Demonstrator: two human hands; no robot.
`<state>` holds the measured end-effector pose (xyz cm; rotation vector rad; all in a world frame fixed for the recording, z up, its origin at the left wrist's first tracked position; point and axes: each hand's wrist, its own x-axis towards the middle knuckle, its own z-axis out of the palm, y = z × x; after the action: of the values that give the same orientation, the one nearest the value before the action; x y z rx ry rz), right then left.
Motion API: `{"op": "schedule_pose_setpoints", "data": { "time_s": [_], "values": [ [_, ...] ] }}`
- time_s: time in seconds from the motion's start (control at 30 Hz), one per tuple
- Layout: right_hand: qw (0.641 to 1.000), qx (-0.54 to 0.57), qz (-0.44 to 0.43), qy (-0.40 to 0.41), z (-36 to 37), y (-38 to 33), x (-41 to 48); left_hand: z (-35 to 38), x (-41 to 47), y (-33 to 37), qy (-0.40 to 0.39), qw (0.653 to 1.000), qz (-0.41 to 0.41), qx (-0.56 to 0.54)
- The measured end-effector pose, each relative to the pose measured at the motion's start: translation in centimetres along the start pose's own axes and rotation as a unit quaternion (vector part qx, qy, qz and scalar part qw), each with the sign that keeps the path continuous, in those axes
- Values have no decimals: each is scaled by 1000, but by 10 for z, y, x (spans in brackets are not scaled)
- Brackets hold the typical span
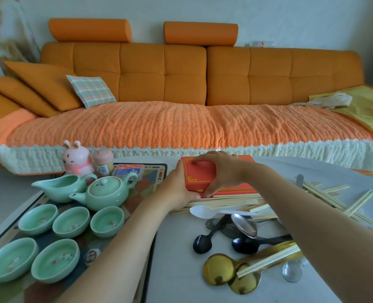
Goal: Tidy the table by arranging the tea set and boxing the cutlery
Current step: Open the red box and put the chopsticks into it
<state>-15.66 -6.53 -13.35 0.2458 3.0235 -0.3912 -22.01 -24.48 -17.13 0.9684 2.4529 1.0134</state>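
Both hands are on the red box (199,177), which sits at the far middle of the table (176,254) on top of a spread of chopsticks (227,201). The left hand (176,186) cups the box's left end, thumb hooked on the near edge. The right hand (221,169) arches over the top, fingers on the lid and thumb pinching the near corner. Starting at the left, the patterned tray (146,184) holds five green cups (71,221), one pitcher (61,186) and one teapot (107,192). Behind them stand a pink rabbit figure (76,159), a toothpick jar (102,161) and a small blue packet (127,169). To the right the cutlery is piled up: one white spoon (205,212), one silver spoon (244,225), at least three dark spoons (202,242) overlapping, two gold spoons (219,268) and one clear spoon (291,273). Loose chopsticks cross over them, too tangled to count. An orange sofa (159,84) fills the background.
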Motion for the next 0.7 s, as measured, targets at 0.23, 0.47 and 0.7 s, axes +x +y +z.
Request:
{"op": "schedule_pose_setpoints", "data": {
  "time_s": [0.23, 0.47, 0.7],
  "values": [
    [999, 17, -8, 29, 3, -4, -9, -4, -11, 8, -16, 1000, -23, 1],
    [996, 62, -18, 65, 4, 0, -7, -2, -13, 7, -8, 999, -38, -1],
    [993, 51, -17, 106, -13, 6, -15, -12, -11, 9, 27, 1000, 4, -15]
  ]
}}
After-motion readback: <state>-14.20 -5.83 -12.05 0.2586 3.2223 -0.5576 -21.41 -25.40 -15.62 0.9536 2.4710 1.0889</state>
